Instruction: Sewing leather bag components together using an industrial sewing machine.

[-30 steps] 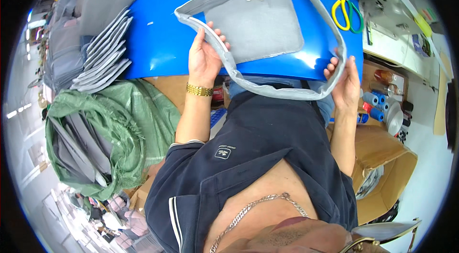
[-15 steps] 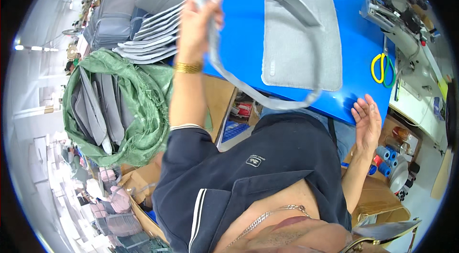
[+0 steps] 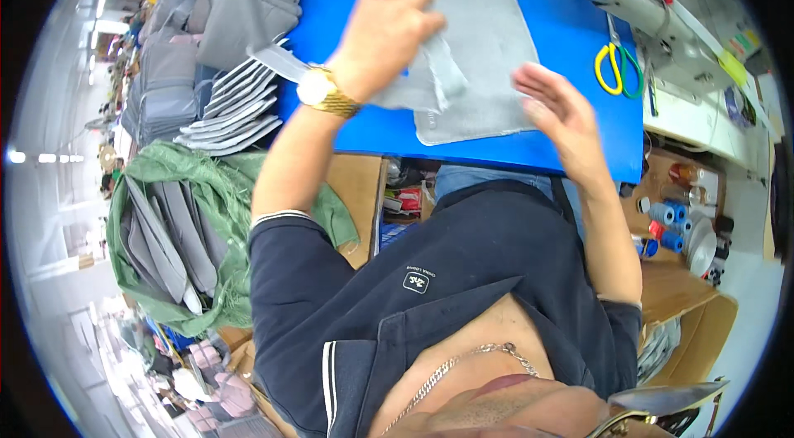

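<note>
My left hand is raised over the back half of the blue tabletop, fingers spread apart, against a blurred grey fabric strip that loops and hangs around it; whether it still touches the strip is unclear. A flat grey fabric panel lies on the table, partly covered by loose strip. My right hand hovers at the panel's right front part, fingers slightly curved and holding nothing visible. Scissors with yellow and green handles lie to the right.
Stacked grey padded pieces stand at the left, above a green woven sack of grey pieces. A sewing machine is at the back right. Thread cones and a cardboard box are at my lower right.
The strip loop has swung up and leftward from both hands and is now bunched and blurred. My left hand has turned back-up with spread fingers; my right hand, having released it, has moved over the panel.
</note>
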